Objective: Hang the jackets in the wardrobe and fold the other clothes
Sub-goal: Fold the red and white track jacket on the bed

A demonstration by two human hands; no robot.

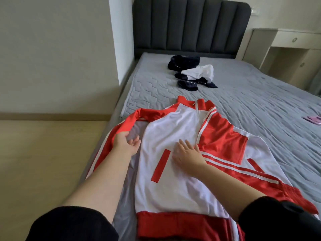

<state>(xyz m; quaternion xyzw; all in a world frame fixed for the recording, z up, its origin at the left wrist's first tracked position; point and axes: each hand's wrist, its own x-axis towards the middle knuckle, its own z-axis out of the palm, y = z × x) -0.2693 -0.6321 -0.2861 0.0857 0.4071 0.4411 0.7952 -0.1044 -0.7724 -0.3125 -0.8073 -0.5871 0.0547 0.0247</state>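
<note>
A red and white track jacket point(173, 180) lies front up on the near part of the grey bed point(260, 101), collar toward the headboard. Its right sleeve is folded across the front, and its left sleeve runs along the bed's left edge. My right hand point(188, 154) rests flat on the jacket's chest near the zip, fingers straight. My left hand point(126, 142) hovers palm up with relaxed fingers, between the left sleeve and the jacket's body, touching the sleeve's inner edge. It holds nothing.
A heap of dark blue and white clothes point(192, 73) lies farther up the bed near the dark padded headboard point(187, 26). A pink item point(313, 120) sits at the bed's right edge. A cream bedside cabinet point(286, 54) stands at the right. Wooden floor point(43, 162) lies left.
</note>
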